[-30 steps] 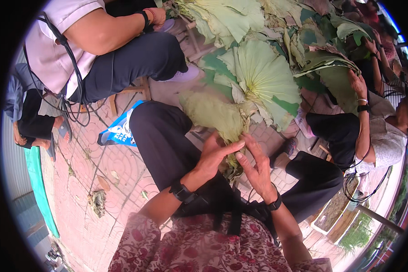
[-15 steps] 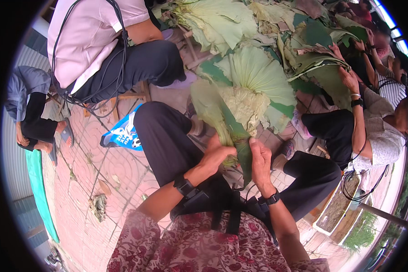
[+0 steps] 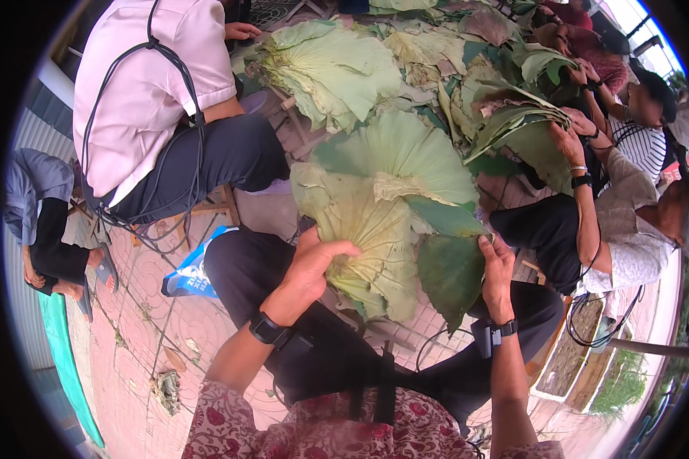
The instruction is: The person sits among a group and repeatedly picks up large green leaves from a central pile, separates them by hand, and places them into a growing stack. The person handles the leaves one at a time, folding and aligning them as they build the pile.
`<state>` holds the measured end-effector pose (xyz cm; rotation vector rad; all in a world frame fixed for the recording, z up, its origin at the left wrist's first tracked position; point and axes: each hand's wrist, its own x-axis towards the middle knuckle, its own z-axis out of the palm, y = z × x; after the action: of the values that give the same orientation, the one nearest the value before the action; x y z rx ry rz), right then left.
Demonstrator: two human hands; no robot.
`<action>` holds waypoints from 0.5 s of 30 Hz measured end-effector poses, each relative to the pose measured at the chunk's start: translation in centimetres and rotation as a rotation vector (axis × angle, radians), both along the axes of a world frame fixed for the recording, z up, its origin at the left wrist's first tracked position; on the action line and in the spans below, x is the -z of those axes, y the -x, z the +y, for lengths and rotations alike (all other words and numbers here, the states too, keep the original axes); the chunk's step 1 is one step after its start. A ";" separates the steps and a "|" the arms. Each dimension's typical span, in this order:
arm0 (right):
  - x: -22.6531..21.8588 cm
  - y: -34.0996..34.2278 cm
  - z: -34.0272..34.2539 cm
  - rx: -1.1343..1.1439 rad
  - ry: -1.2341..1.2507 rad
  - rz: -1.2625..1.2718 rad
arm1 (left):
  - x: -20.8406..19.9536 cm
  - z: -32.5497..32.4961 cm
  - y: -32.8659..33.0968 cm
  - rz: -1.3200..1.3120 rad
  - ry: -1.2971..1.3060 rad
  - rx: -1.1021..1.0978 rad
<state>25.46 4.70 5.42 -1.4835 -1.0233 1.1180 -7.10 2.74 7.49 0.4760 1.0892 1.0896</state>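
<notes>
Over my lap, a stack of pale yellow-green lotus leaves (image 3: 371, 245) is spread out with the veined side showing. My left hand (image 3: 308, 269) is closed on its left edge, thumb lying across the top. A darker green lotus leaf (image 3: 448, 277) sits at the right side of the stack, its outer edge pinched between the thumb and fingers of my right hand (image 3: 497, 266). Just beyond, a broad light green leaf (image 3: 394, 157) overlaps the far side of what I hold. Dark bands are strapped round both my wrists. The fingers under the leaves are hidden.
A heap of leaves (image 3: 329, 65) covers the ground ahead. One person in a pink shirt (image 3: 153, 84) sits close at far left; others sit at right, one holding a leaf bundle (image 3: 520, 126). A blue bag (image 3: 195, 268) and a crumpled dry leaf (image 3: 165, 392) lie on the paving.
My hands have moved apart, the left going left and the right going right. The folded leaves between them have opened out flat, pale side showing.
</notes>
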 end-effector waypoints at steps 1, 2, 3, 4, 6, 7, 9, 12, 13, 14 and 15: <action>0.7 -0.2 0.8 -0.003 -0.043 0.042 | 0.4 0.6 -0.1 0.022 0.058 -0.004; 1.4 -0.5 1.9 0.031 -0.012 -0.016 | 0.9 0.8 -0.3 0.025 0.073 -0.011; 2.1 -0.8 3.1 0.029 -0.015 -0.054 | 1.4 0.9 -0.5 0.038 0.100 -0.023; 2.6 -1.2 4.4 0.087 0.039 -0.101 | 1.9 0.8 -0.6 0.026 0.103 -0.020; 3.3 -1.4 6.9 0.054 -0.054 -0.097 | 2.5 0.3 -1.0 0.022 0.135 -0.020; 3.4 -1.3 8.1 0.039 -0.094 -0.088 | 2.7 0.2 -1.1 0.019 0.136 -0.011; 2.8 -1.3 10.9 0.034 -0.114 -0.282 | 2.8 0.3 -1.0 0.014 0.125 0.002; 1.7 -0.1 15.0 0.127 -0.190 -0.523 | 2.6 0.7 -1.1 -0.005 0.158 -0.013; 1.5 0.4 15.8 0.124 -0.305 -0.602 | 2.4 0.8 -1.2 -0.018 0.150 -0.025; 1.7 0.9 16.3 0.157 -0.344 -0.661 | 2.3 0.8 -1.2 -0.040 0.142 -0.014; 2.4 1.5 16.8 0.155 -0.447 -0.708 | 2.1 0.8 -1.1 -0.039 0.151 -0.010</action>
<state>23.94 21.51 3.07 -1.5689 -1.4842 0.1990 -5.96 3.59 5.36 0.3287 1.1307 1.0131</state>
